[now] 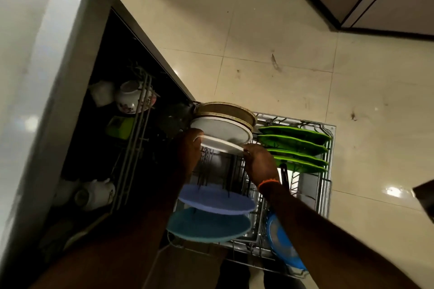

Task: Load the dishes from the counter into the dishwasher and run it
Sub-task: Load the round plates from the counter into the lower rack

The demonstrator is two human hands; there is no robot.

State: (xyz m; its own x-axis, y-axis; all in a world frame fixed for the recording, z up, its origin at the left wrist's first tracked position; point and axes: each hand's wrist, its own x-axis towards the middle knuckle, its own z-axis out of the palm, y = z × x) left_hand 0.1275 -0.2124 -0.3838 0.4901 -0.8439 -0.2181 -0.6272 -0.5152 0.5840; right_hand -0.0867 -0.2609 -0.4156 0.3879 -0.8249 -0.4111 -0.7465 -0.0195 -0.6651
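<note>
A: Starting at the left, what is in the dark part?

B: The upper rack (131, 148) sits pushed into the dishwasher, with a flowered cup (128, 97) and a green tub (119, 128) in it. The lower rack (325, 171) is pulled out over the floor.

A: And the hands?

B: The left hand (190, 148) grips the near-left rim of the white plate (223, 144), fingers curled under it. The right hand (260, 163) pinches the same plate at its right end, fingers closed on the rim. Both hands touch it, neither one nearer.

A: How does the plate lie?

B: It stands nearly on edge, its long line running left to right between the two hands, just in front of a white bowl (223, 129) and a brown dish (225, 111). The open tines lie below it and toward the person, before the purple plate (216, 199).

A: So the move?

B: Probably straight down into that gap. Green plates (293, 145) fill the right side.
</note>
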